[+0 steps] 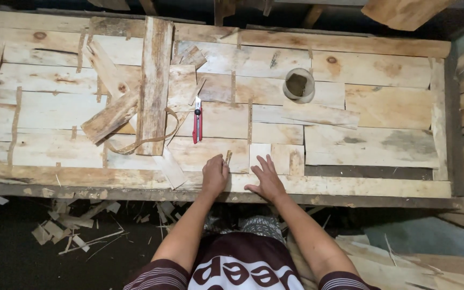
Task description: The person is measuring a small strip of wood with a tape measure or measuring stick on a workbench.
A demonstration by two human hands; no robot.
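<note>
Person seen from above. Garment: dark maroon short-sleeved shirt with large white block lettering across the chest. Both sleeves end above the elbow and carry thin pale horizontal stripes. Forearms bare. Left hand (214,174) and right hand (267,179) bare: no gloves, rings, watch or wristbands visible. A patterned grey-and-white fabric shows just beyond the shirt, below the bench edge.

Rough, matt wood all over.
The pale plank workbench (371,145) looks unfinished and knotty; the red plastic-handled cutter (197,122) shows a glossier surface and a metal tip.
</note>
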